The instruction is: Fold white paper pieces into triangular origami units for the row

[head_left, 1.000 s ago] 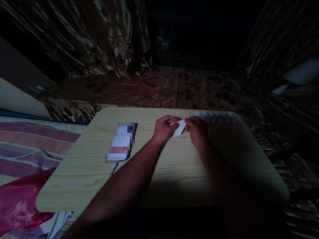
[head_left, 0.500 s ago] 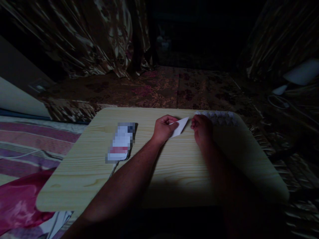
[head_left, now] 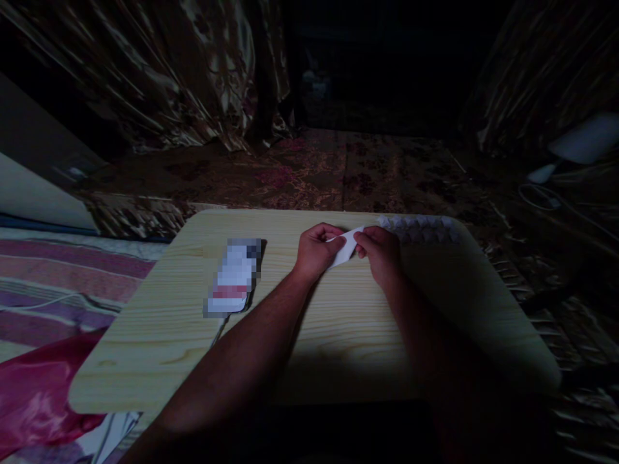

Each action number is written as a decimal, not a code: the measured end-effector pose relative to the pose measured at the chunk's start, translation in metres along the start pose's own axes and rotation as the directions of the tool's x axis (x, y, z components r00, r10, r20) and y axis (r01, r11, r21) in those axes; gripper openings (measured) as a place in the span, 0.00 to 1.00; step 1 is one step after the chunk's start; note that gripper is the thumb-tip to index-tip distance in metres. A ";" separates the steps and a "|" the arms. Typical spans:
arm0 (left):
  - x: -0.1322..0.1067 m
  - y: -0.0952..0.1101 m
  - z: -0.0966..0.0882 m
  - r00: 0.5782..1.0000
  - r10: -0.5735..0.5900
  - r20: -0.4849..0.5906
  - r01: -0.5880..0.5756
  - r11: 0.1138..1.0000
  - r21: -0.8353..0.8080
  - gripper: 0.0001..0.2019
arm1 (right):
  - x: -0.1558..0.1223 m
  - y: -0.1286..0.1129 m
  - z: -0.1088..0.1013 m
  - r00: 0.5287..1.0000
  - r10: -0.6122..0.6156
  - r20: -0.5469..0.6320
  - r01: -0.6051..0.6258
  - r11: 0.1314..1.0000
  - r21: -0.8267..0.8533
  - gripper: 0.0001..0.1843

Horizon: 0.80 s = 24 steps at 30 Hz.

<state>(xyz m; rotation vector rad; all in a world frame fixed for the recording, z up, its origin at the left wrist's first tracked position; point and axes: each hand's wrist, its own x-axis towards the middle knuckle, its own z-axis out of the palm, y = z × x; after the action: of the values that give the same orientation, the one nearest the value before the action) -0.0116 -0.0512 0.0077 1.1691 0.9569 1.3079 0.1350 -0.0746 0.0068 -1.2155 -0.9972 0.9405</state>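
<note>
A small folded piece of white paper is held just above the light wooden table, near its far edge. My left hand pinches the paper's left end with curled fingers. My right hand pinches the right end, its fingers closed on the paper. Both forearms reach in from the bottom of the view.
A blurred white rectangular thing with a cable lies on the table's left part. A row of small white folded pieces lines the far right edge. Striped bedding and red cloth lie to the left; dark patterned fabric surrounds the table.
Half a second ago my right hand was off the paper, a little to the right. It has come back and now pinches the paper's right end again. My left hand has kept its hold.
</note>
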 end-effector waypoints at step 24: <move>-0.002 0.001 0.001 0.999 -0.036 0.040 0.035 0.999 0.024 0.11 | -0.001 0.000 0.001 0.999 -0.008 -0.054 0.010 0.999 0.040 0.13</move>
<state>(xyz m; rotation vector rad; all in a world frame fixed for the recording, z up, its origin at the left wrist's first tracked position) -0.0110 -0.0532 0.0085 1.1874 0.9617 1.2437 0.1337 -0.0750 0.0066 -1.1962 -0.9365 0.9119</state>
